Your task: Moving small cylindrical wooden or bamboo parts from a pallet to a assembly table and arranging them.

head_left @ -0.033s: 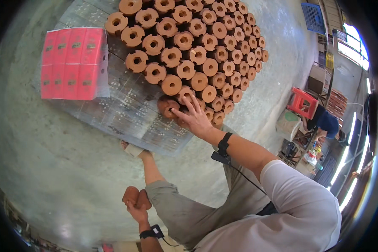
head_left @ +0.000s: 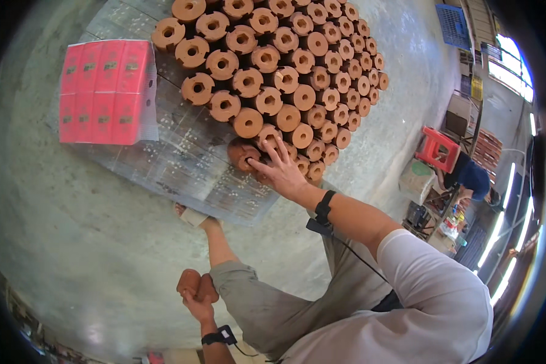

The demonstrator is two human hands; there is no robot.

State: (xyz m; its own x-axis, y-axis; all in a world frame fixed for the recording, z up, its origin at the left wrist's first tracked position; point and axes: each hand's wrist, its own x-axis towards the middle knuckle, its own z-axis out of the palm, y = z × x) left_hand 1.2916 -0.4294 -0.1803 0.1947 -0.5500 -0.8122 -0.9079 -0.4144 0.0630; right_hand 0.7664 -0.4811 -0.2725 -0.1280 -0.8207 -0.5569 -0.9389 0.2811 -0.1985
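The left hand point(head_left: 200, 308) is gripping two clay pieces point(head_left: 189, 281), well apart from the cylinders point(head_left: 287, 117). The right hand point(head_left: 282, 175), fingers spread, is touching a darker piece point(head_left: 239, 151); its grip is unclear.

Floor point(head_left: 73, 242): grey concrete under me, spreading across left and upper right of the frame.
Sheet point(head_left: 176, 164): grey, pale-speckled, flat on it, upper left to centre.
Clay cylinders point(head_left: 277, 43): close-packed on end before me, upper centre.
Pink packs point(head_left: 106, 91): in two rows on the sheet, upper left.
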